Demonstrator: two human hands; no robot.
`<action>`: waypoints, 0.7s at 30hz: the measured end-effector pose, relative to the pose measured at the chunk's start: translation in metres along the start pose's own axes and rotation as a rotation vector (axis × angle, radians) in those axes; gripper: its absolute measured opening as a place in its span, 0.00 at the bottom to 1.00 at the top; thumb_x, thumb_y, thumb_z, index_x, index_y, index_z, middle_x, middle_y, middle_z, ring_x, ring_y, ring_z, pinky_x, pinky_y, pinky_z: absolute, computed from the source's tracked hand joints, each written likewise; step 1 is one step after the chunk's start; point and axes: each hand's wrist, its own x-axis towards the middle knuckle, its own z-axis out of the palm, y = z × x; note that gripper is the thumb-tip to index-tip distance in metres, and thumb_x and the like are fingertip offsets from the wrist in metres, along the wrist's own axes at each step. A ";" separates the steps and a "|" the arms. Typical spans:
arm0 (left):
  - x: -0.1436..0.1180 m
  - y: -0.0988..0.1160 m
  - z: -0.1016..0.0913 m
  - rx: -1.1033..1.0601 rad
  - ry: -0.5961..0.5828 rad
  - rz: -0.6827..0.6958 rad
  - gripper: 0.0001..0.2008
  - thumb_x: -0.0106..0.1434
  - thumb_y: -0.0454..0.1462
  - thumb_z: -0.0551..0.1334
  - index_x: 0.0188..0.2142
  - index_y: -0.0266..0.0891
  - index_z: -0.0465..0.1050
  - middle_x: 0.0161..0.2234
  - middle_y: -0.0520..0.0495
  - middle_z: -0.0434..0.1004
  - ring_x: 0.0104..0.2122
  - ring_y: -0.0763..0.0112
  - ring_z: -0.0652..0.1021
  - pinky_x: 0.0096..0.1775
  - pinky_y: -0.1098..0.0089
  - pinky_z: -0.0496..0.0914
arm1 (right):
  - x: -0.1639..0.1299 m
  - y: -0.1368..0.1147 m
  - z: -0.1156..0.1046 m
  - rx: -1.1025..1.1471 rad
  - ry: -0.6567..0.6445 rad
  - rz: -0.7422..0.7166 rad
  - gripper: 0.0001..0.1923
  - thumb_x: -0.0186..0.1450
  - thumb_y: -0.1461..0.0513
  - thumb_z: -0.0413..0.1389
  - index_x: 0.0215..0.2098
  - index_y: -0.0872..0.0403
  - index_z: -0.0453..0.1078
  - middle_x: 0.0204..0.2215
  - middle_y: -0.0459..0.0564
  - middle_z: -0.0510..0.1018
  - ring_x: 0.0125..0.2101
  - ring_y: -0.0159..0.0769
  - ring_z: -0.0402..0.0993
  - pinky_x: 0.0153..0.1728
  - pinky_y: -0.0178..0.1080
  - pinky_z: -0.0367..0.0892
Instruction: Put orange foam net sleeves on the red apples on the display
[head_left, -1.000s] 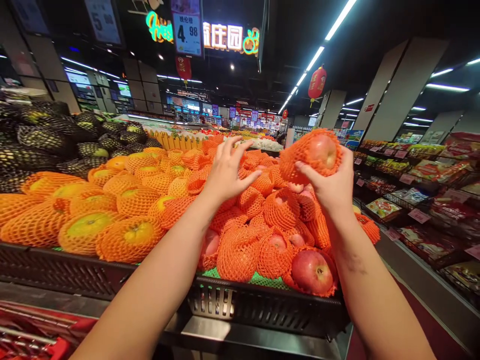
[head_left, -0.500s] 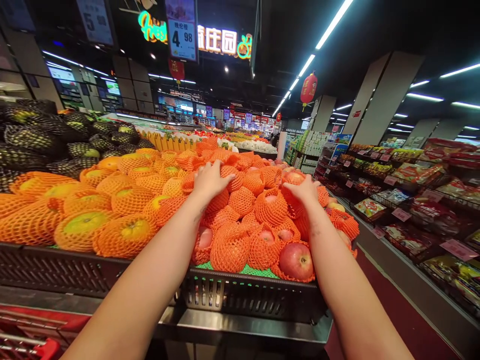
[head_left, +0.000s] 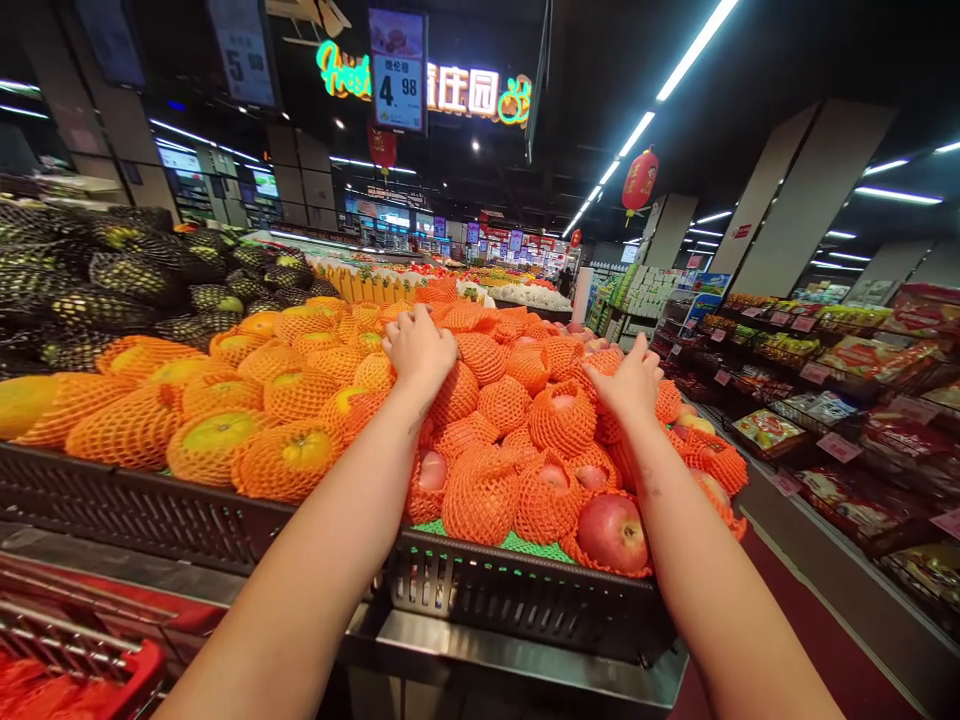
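Note:
My left hand (head_left: 421, 352) rests over the heap where the apples meet the oranges, palm down with fingers apart and bent forward. Its fingertips are partly hidden, and no fruit shows in its grasp. My right hand (head_left: 628, 380) lies at the right side of the apple pile, thumb spread from the fingers, with nothing seen in it. Between my arms are apples in orange foam nets (head_left: 562, 415). One red apple (head_left: 612, 532) sits half out of its net at the front. Oranges in similar nets (head_left: 289, 458) fill the left part.
A black slatted crate (head_left: 525, 590) holds the apples above a metal ledge (head_left: 517, 655). Dark netted melons (head_left: 135, 280) are piled at far left. A red shopping cart (head_left: 142, 665) stands at lower left. Shelves of packaged goods (head_left: 847, 410) line the right side.
The view has swung slightly left, shifting the scene rightward. My left hand has turned, its thumb now closer in; my right hand has lifted its fingers a little, thumb still spread.

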 end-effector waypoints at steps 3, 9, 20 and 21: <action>0.000 0.000 0.003 -0.070 -0.044 0.049 0.17 0.66 0.39 0.56 0.53 0.37 0.69 0.58 0.29 0.70 0.61 0.39 0.68 0.59 0.42 0.63 | 0.000 0.001 -0.003 0.101 0.132 -0.111 0.44 0.59 0.54 0.62 0.68 0.60 0.53 0.62 0.69 0.64 0.62 0.64 0.60 0.61 0.58 0.58; -0.001 -0.001 0.021 -0.135 -0.166 0.388 0.23 0.71 0.52 0.51 0.48 0.42 0.76 0.69 0.40 0.61 0.70 0.48 0.56 0.67 0.44 0.52 | -0.006 -0.001 0.005 0.257 0.126 -0.310 0.30 0.58 0.55 0.59 0.58 0.55 0.65 0.55 0.61 0.73 0.56 0.54 0.68 0.60 0.54 0.61; 0.002 0.008 0.010 -0.995 -0.072 0.449 0.10 0.54 0.43 0.66 0.33 0.40 0.76 0.42 0.44 0.82 0.48 0.60 0.79 0.53 0.60 0.72 | -0.014 -0.011 0.004 0.585 0.069 -0.476 0.16 0.70 0.55 0.47 0.41 0.51 0.75 0.45 0.54 0.81 0.51 0.44 0.75 0.55 0.48 0.68; 0.002 0.009 0.010 -1.073 -0.149 0.441 0.08 0.51 0.41 0.66 0.29 0.40 0.74 0.38 0.45 0.82 0.44 0.61 0.80 0.50 0.60 0.73 | -0.015 -0.013 0.002 0.632 0.088 -0.511 0.18 0.72 0.54 0.45 0.41 0.51 0.75 0.45 0.54 0.82 0.50 0.44 0.76 0.55 0.48 0.67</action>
